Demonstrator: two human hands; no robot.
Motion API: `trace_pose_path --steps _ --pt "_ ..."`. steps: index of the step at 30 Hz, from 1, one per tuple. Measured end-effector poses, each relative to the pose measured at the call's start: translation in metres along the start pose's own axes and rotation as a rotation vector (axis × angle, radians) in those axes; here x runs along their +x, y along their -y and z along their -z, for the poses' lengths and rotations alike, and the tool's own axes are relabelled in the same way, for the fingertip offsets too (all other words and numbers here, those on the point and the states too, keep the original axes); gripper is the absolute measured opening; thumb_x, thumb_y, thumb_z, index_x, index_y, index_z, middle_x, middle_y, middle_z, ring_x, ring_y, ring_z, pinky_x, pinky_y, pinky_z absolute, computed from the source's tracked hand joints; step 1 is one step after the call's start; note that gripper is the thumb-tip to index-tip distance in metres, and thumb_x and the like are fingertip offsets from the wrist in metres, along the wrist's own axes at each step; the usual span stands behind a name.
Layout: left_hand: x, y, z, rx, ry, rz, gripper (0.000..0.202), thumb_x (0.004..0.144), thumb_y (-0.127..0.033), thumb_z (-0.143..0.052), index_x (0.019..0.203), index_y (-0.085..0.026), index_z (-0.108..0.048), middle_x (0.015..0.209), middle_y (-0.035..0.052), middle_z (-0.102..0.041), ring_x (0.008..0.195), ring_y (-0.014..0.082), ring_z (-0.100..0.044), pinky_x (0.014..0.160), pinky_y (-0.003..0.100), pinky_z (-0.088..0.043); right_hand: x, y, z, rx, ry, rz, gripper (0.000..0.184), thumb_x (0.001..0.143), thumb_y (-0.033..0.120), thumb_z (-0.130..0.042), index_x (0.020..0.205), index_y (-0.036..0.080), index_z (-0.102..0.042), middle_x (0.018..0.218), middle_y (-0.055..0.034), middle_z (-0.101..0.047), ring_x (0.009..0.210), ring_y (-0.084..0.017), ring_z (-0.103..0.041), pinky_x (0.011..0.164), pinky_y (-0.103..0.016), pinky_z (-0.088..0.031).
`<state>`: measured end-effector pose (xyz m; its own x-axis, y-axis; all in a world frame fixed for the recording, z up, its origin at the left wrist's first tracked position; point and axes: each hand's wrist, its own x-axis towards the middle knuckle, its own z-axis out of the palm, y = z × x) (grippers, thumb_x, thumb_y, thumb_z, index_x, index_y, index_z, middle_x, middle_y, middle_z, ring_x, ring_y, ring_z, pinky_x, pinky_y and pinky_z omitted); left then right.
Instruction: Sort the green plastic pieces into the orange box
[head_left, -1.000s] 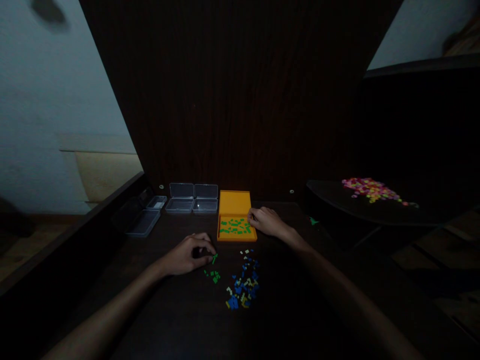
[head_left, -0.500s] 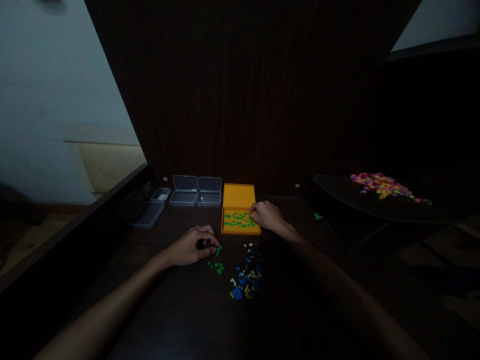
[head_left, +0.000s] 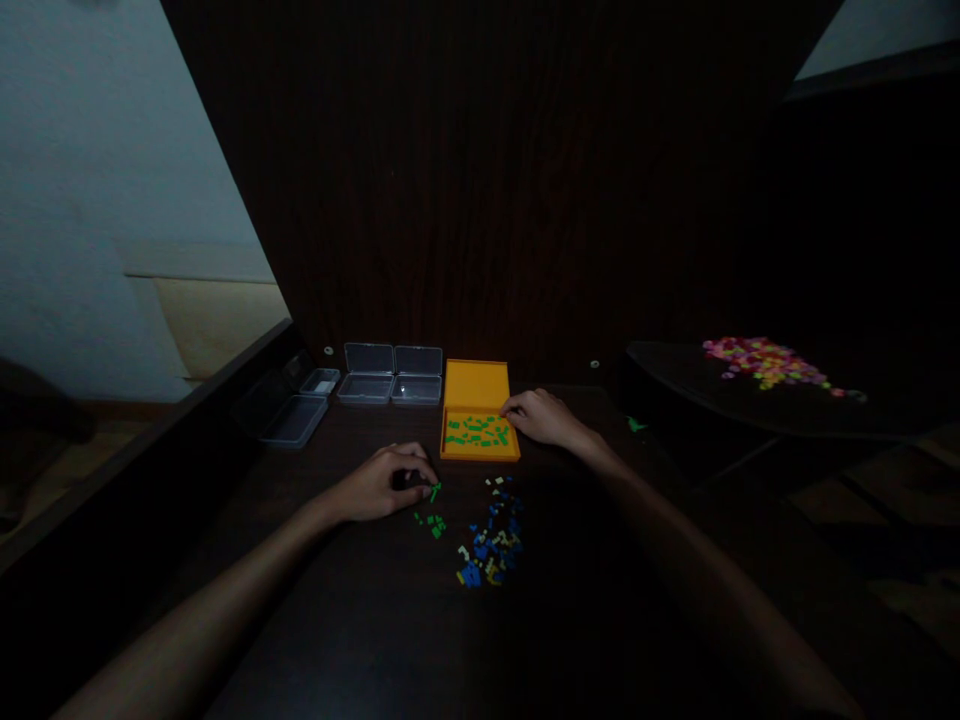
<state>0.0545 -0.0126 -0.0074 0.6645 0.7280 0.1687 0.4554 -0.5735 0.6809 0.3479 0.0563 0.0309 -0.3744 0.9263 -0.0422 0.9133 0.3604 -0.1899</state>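
A yellow box (head_left: 481,457) lies with its lid raised, and small green bricks (head_left: 475,431) are spread over its inside. My right hand (head_left: 546,416) is at the box's right side, fingertips drawn together over the rim; whatever they may hold is too small to make out. Closer to me, my left hand (head_left: 386,484) rests on the table with thumb and fingertips closed on a small green brick (head_left: 435,491). Just below it lies a little group of green bricks (head_left: 435,527). Right of those is a loose pile of blue, yellow and whitish bricks (head_left: 491,555).
Clear plastic cases (head_left: 366,389) with raised lids stand left of the yellow box, and another clear case (head_left: 297,421) lies farther left. Colourful small pieces (head_left: 769,364) are heaped on a dark surface at right. A dark panel (head_left: 480,180) rises behind the table.
My right hand has drawn back slightly from over the green bricks to the box's right rim, its fingers a little straighter. My left hand stays at the same green brick.
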Motion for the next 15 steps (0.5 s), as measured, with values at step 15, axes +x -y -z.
trace_pose_path --steps 15 --pt "0.0005 0.0003 0.0003 -0.018 0.002 -0.019 0.014 0.086 -0.025 -0.063 0.093 -0.018 -0.072 0.092 0.005 -0.063 0.085 0.0151 -0.059 0.078 0.026 -0.046 0.0045 -0.0033 -0.0084 0.042 -0.045 0.054 0.019 0.087 0.021 -0.056 0.094 0.02 -0.073 0.09 -0.0039 -0.074 0.077 -0.015 -0.065 0.061 -0.023 -0.035"
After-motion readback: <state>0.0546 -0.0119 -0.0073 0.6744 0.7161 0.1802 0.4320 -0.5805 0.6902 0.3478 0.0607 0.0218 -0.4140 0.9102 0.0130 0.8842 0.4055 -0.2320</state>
